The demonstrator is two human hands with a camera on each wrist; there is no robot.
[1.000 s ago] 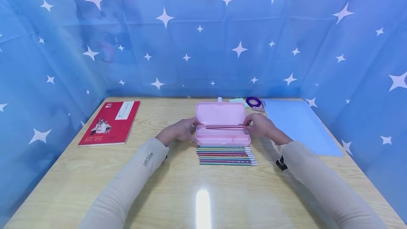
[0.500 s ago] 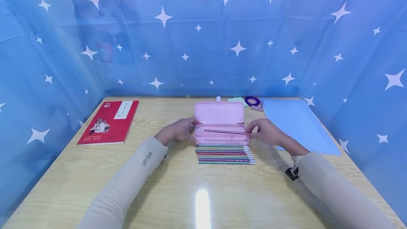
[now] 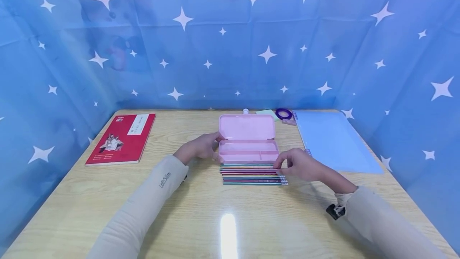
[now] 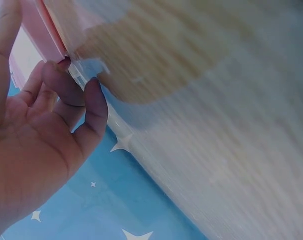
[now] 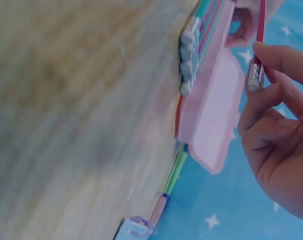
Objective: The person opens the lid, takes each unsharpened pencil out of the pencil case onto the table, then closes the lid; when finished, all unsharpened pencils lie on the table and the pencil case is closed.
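Note:
An open pink pencil case (image 3: pixel 247 128) lies mid-table, its lid tipped back. My left hand (image 3: pixel 202 147) holds its left end, thumb on the pink edge (image 4: pixel 39 30) and fingers (image 4: pixel 66 85) curled at the corner. A row of several coloured pencils (image 3: pixel 249 175) lies just in front of the case. My right hand (image 3: pixel 294 165) is at the row's right end. In the right wrist view its fingers (image 5: pixel 276 95) pinch a red pencil (image 5: pixel 260 30) near its eraser end, beside the case (image 5: pixel 211 115). What lies inside the tray is hard to make out.
A red book (image 3: pixel 120 139) lies at the left. A light blue spiral notebook (image 3: pixel 334 141) lies at the right. Behind the case are a purple tape ring (image 3: pixel 284 113), a green note pad (image 3: pixel 267 112) and a white cap (image 3: pixel 246 111). Blue star-patterned cloth walls three sides.
My right hand lowered a dark pencil into the case, let it go, then drew back toward me to the pencil row and pinched a red pencil. The left hand stayed on the case.

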